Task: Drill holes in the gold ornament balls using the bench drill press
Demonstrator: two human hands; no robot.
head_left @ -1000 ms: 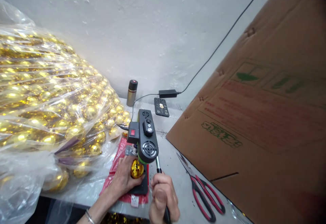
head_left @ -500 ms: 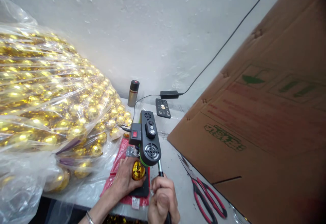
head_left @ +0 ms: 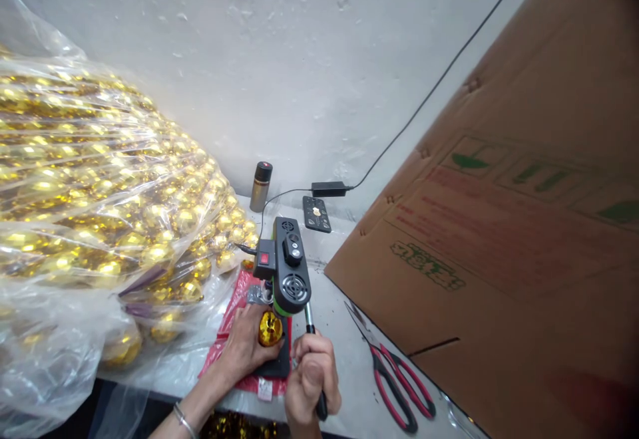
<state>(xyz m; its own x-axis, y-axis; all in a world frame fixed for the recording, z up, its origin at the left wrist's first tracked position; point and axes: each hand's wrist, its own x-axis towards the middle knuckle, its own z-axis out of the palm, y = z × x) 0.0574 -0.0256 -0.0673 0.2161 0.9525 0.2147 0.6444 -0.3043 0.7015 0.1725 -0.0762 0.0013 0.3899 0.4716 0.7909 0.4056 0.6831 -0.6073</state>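
Note:
A gold faceted ball (head_left: 270, 328) is held between the thumb and fingers of my left hand (head_left: 247, 342), just below the head of a black bench machine (head_left: 291, 263). My right hand (head_left: 312, 372) is wrapped round the black grip of the machine's metal lever (head_left: 309, 319), to the right of the ball. The machine's dark base (head_left: 277, 364) rests on red plastic (head_left: 214, 357). A red switch shows on the small box at the machine's left side.
Left, a big clear bag of gold balls (head_left: 100, 193). Right, a large cardboard box (head_left: 479, 226), with red-handled scissors (head_left: 399, 379) beside it. Behind the machine are a bottle (head_left: 260, 186), a phone (head_left: 317, 214) and a black adapter (head_left: 328, 189) with a cable.
The camera view has shifted slightly. My right hand and the lever grip sit a little higher and further left in view. My left hand still holds the ball under the machine head.

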